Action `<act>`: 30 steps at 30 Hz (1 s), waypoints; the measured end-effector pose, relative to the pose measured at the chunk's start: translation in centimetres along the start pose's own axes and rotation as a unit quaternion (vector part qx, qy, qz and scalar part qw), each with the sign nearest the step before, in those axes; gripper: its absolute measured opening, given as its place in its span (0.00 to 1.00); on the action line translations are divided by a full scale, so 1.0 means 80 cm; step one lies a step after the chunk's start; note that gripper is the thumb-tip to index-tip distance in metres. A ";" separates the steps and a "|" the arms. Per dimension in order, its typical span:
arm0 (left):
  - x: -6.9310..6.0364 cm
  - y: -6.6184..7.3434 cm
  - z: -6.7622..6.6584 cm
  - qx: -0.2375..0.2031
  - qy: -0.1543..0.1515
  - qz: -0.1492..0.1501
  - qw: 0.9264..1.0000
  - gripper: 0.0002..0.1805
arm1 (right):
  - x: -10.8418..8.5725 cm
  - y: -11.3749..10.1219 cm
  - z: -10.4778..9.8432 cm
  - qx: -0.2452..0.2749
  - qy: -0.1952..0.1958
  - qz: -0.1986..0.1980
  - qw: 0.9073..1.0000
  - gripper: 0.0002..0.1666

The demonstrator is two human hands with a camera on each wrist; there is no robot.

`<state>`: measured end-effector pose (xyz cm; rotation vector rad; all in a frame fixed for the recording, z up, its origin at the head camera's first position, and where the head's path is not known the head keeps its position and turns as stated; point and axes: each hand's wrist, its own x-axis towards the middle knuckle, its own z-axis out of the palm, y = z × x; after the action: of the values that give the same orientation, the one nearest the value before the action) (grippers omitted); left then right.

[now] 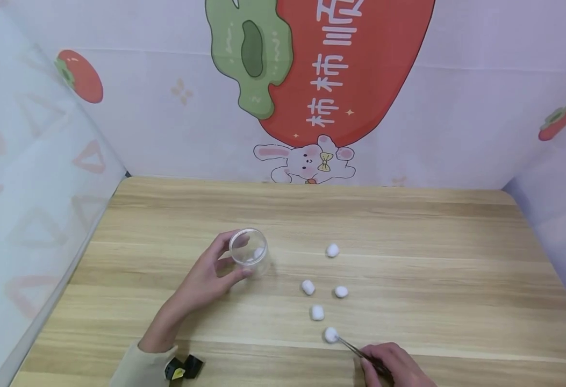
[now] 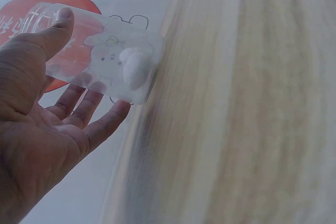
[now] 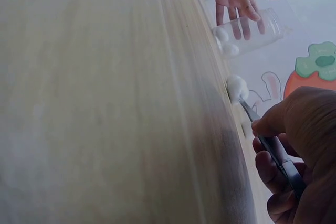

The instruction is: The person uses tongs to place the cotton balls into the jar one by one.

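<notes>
Head view — left hand [image 1: 209,278] gripping jar [image 1: 262,265], right hand [image 1: 398,366] pinching tweezers [image 1: 352,348], white ball [image 1: 330,335] at far end

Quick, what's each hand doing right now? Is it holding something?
Left hand: closed around the clear jar.
Right hand: closed on the tweezers, their tips at a white ball.

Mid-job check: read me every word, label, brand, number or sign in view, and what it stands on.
"柿柿顺": white characters turned sideways on the large red printed fruit; the last meets the head view's top edge.
Left wrist view: white marks on that fruit, partly behind the transparent cylindrical jar, too blurred to read surely.
No readable text on the jar or the slim dark tweezers.
</notes>
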<state>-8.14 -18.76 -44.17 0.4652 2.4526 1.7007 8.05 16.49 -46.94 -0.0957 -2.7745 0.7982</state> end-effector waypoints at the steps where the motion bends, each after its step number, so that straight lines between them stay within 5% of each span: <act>1: 0.000 0.000 0.000 0.000 0.001 0.000 1.000 0.40 | 0.000 0.000 0.000 -0.002 -0.001 0.002 1.000 0.23; 19: -0.003 0.000 0.003 0.000 0.001 0.012 1.000 0.39 | -0.001 0.009 0.001 0.008 -0.011 0.029 0.999 0.23; 30: -0.002 -0.001 0.002 0.006 0.006 0.004 1.000 0.39 | 0.006 0.003 -0.004 0.028 0.010 0.000 1.000 0.21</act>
<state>-7.97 -18.63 -44.29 0.4688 2.4736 1.6989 7.67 16.91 -46.73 -0.0922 -2.7315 0.8700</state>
